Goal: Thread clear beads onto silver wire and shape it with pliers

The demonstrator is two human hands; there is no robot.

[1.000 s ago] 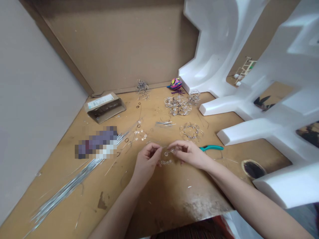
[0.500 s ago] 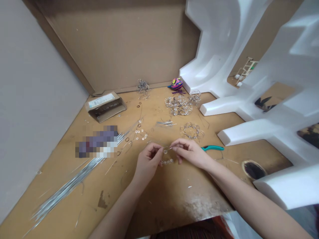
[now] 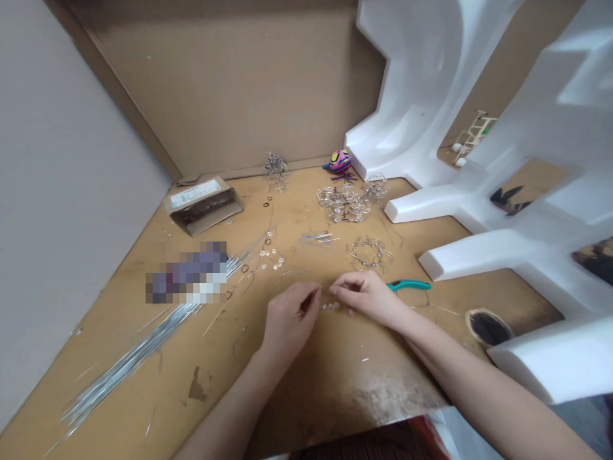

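Observation:
My left hand [image 3: 291, 319] is closed, with thumb and fingertips pinched together at a thin beaded wire. Facing it across a small gap, my right hand [image 3: 361, 295] pinches the same piece; the wire itself barely shows. Its row of clear beads [image 3: 329, 306] shows between and just below my hands. Behind my right hand lies a ring of wire and clear beads [image 3: 368, 253]. Teal-handled pliers [image 3: 410, 285] rest to its right, partly hidden by the hand. Loose clear beads [image 3: 272, 259] are scattered beyond my left hand.
A long bundle of metal wires [image 3: 138, 354] lies at left, under a blurred purple object [image 3: 186, 271]. An open cardboard box [image 3: 204, 204] stands behind. Finished-looking wire pieces [image 3: 343, 203], short wires [image 3: 318, 237] and a colourful ball [image 3: 340, 161] sit farther back. White moulded legs [image 3: 474, 252] flank the right.
My left hand has turned and come slightly down and right, its fingers now hiding the bead that showed between my fingertips. The right hand has barely moved.

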